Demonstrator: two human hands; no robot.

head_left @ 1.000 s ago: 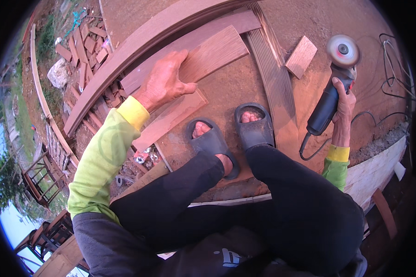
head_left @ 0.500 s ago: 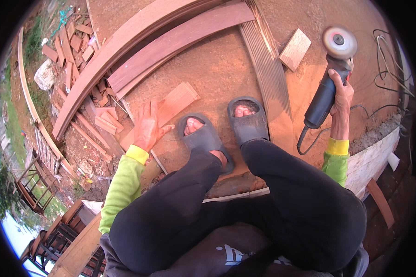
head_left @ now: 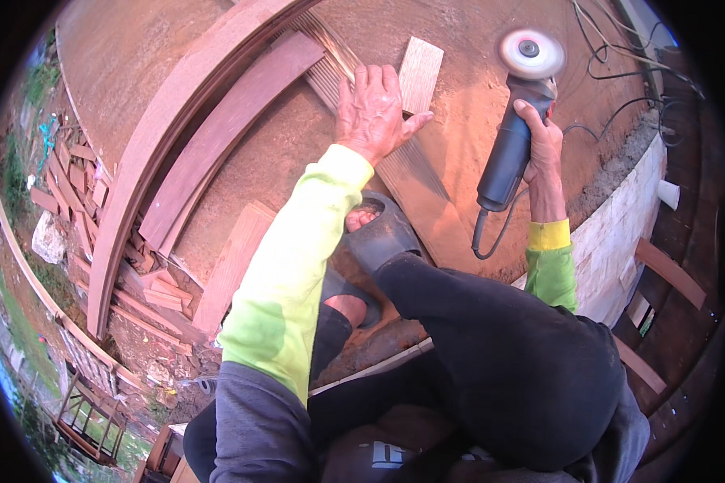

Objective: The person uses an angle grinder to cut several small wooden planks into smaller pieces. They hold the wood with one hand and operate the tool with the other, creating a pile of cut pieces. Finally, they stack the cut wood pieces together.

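My right hand [head_left: 541, 149] grips a black angle grinder [head_left: 499, 157], its pale round disc [head_left: 532, 52] at the top, blurred at the rim. My left hand [head_left: 372, 113], fingers outstretched, reaches over a grooved board [head_left: 407, 173] beside a small light wooden block [head_left: 421, 64]; whether it touches either is unclear. A curved plank [head_left: 217, 133] lies left of that hand, inside a larger curved stack of wood [head_left: 157, 121]. A short reddish board [head_left: 229, 262] is partly behind my left sleeve. My feet in grey slides [head_left: 379, 233] are below, partly hidden.
Scrap wood pieces [head_left: 72, 185] and a white rock [head_left: 48, 240] lie at the left. Loose cables [head_left: 600, 52] cross the upper right. A pale slab edge [head_left: 612, 209] borders dark flooring with reddish strips [head_left: 669, 270]. A metal frame [head_left: 84, 414] stands at lower left.
My left hand has moved up and right from the short board toward the small block. The view has shifted, so the grinder in my right hand appears further left and higher.
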